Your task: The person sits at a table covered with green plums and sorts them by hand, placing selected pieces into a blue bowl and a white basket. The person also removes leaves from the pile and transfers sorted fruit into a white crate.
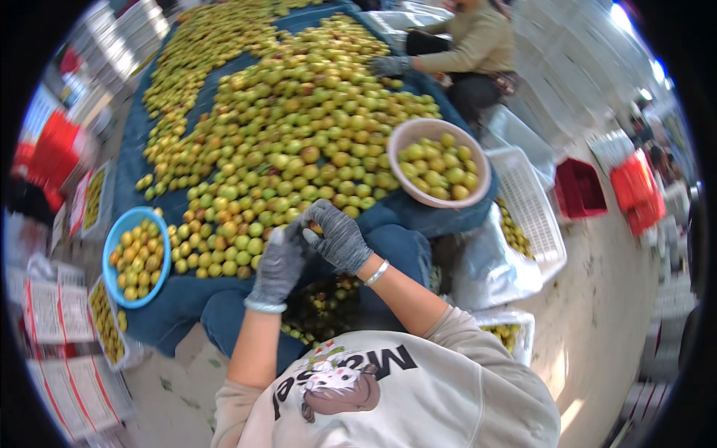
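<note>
Both my hands, in grey knit gloves, meet just above the near edge of a large heap of small green-yellow fruits, which look like jujubes. Between the thumb and curled fingers of my right hand, a brownish fruit shows. My left hand is beside it, fingers towards the right hand; whatever its fingers may hold is hidden. A blue cloth lies under the heap. Left of my hands stands a light-blue basin of yellower, browner fruits. At the right is a pink basket of greener ones.
Across the heap, a co-worker's gloved hand touches the fruits. White plastic crates, one lined with plastic film, stand on the floor at my right. A dark red bin is farther right. Cartons are stacked at the left. More fruits lie below my arms.
</note>
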`<state>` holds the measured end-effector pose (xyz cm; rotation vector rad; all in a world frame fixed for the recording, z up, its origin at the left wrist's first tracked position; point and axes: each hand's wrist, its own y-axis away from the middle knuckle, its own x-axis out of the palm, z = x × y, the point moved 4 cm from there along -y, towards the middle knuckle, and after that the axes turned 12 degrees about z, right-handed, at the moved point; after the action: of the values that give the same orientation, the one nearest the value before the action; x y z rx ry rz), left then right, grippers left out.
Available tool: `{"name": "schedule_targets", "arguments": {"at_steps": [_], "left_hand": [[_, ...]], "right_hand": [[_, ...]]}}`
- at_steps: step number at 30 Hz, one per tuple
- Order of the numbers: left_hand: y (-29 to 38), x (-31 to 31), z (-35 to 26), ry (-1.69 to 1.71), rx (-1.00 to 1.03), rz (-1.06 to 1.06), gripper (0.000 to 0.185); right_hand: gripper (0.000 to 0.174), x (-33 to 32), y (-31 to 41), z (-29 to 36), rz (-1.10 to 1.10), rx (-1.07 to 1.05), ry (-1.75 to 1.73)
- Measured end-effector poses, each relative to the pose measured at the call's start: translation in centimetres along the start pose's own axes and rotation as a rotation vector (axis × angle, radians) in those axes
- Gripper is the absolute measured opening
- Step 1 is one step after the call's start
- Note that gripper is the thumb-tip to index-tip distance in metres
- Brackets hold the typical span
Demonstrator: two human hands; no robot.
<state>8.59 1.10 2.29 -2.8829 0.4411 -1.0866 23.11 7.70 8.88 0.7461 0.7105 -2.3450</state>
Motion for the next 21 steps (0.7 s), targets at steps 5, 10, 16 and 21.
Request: {"name": "schedule_targets", "arguments": {"at_steps": [5, 10, 16, 21], "left_hand": [[5.6, -8.3, -8.4, -0.786, 0.015, -0.441, 0.040], [10.8, -15.8, -15.7, -1.474, -0.106, -0.791, 0.040], [9.8, -18.6, -14.3, -1.539, -0.863, -1.163, 0.077], [9.0, -18.8, -14.7, -1.580, -0.925, -1.232, 0.071]], "right_hand": [[0.012, -12.1, 8.6, -2.4, -0.307, 0.068, 0.111], [0.031, -28.7, 21.8, -12.7, -0.494, 0.480, 0.601], [0.033, -23.1, 14.9, -6.8, -0.622, 0.196, 0.299], [0.041, -9.5, 3.2, -0.3, -0.151, -0.085, 0.208]]}}
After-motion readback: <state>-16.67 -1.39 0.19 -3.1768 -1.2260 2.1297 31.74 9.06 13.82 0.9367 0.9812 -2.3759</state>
